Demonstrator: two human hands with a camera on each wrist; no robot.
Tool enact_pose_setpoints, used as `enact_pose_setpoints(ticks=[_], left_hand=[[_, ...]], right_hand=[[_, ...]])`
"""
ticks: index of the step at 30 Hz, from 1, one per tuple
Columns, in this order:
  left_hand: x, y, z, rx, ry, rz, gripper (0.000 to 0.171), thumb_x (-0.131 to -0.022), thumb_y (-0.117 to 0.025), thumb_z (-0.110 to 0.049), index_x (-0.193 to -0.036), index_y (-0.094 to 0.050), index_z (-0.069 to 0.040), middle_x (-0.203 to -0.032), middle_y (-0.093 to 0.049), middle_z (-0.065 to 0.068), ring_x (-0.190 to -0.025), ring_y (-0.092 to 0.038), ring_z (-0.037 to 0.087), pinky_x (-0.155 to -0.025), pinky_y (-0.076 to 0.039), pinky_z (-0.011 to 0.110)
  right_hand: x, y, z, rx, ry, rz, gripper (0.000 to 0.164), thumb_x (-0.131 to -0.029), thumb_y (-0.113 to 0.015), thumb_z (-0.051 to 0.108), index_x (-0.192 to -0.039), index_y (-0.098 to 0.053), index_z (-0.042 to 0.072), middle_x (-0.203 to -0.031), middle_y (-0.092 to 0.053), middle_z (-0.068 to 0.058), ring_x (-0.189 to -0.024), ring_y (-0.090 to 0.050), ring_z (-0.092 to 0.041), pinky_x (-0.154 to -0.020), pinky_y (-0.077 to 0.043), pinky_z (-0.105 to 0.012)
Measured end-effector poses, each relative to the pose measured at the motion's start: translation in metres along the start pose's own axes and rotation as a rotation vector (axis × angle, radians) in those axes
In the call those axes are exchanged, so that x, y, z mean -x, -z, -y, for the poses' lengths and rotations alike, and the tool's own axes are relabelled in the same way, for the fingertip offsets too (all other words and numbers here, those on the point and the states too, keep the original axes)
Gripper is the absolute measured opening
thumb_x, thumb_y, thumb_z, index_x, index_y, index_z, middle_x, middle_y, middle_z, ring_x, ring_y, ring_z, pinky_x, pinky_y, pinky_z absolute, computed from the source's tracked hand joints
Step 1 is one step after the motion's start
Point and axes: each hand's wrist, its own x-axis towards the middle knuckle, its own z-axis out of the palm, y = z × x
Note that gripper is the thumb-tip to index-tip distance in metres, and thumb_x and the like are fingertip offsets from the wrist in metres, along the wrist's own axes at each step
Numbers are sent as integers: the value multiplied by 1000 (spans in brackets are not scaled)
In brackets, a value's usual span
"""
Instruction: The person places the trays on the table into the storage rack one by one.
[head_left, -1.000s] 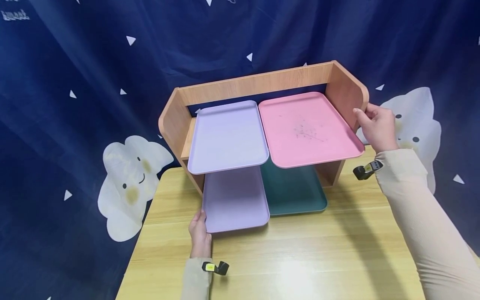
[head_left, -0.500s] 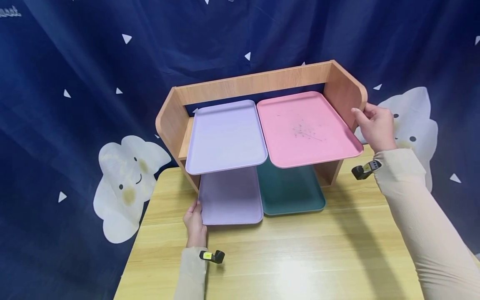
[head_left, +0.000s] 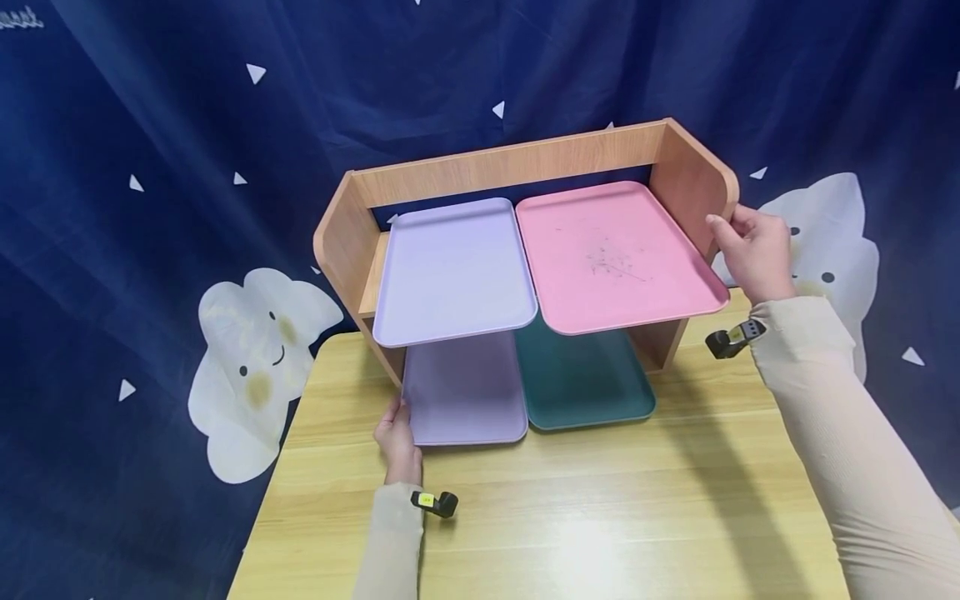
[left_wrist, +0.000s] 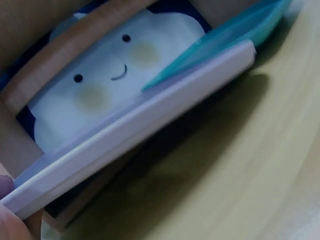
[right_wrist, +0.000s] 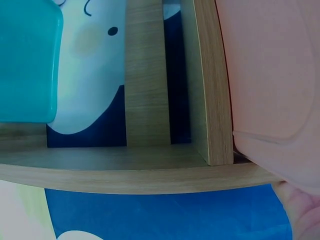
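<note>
My left hand [head_left: 399,437] pinches the left front corner of the lower purple tray [head_left: 467,396]. In the left wrist view, thumb and fingers hold that tray's rim [left_wrist: 135,125] near one end. My right hand [head_left: 757,254] grips the front edge of the right side panel [head_left: 693,183] of a wooden desk shelf. Beside the purple tray lies a dark green tray [head_left: 588,383], their edges close together. On the upper level sit a lavender tray [head_left: 453,271] and a pink tray [head_left: 622,262], both jutting past the shelf's front. They hide the rear of the lower trays.
The shelf's back rail [head_left: 510,162] runs behind the upper trays, with its left side panel [head_left: 348,242] at the other end. Everything stands on a light wooden table [head_left: 570,500]. A dark blue curtain [head_left: 420,75] with cloud prints hangs behind.
The lower purple tray has slid back further under the upper level, with my left hand moving along. My right hand keeps its hold on the side panel.
</note>
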Motion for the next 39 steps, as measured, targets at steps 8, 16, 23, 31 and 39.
enact_pose_setpoints(ticks=[8,16,23,31,39], left_hand=[[-8,1,17,-9,-22,-60,31,-89,-57,2,-120,-59,7,-127,-55,24,-115,-54,28,-93,-49,27],[-9,7,27,-99,-66,-19,36,-86,-62,-1,-122,-59,4,-129,-55,21,-123,-50,31,-104,-41,35],[-7,11,19,-200,-87,49,39,-86,-62,0,-124,-56,5,-130,-53,23,-125,-48,33,-104,-41,36],[-11,24,12,-201,-57,60,38,-84,-64,2,-122,-58,5,-125,-57,22,-121,-52,30,-99,-45,28],[-15,41,0,-187,-58,68,39,-86,-62,3,-124,-53,11,-126,-54,26,-105,-63,13,-88,-49,16]], right_hand=[[1,0,3,12,-14,12,46,-94,-53,37,-125,-61,4,-113,-65,-17,-72,-55,5,-43,-32,-18],[2,0,2,-3,2,6,45,-94,-54,36,-123,-62,3,-83,-70,15,-65,-52,1,-43,-32,-18],[2,1,2,-19,1,2,46,-93,-54,36,-121,-63,0,-67,-56,32,-64,-51,-1,-42,-30,-21],[1,-1,-1,-29,8,-2,45,-93,-55,35,-122,-63,2,-70,-59,29,-66,-53,1,-46,-36,-14],[2,0,-3,-42,16,13,45,-93,-56,37,-125,-62,6,-85,-67,23,-75,-56,6,-56,-41,-12]])
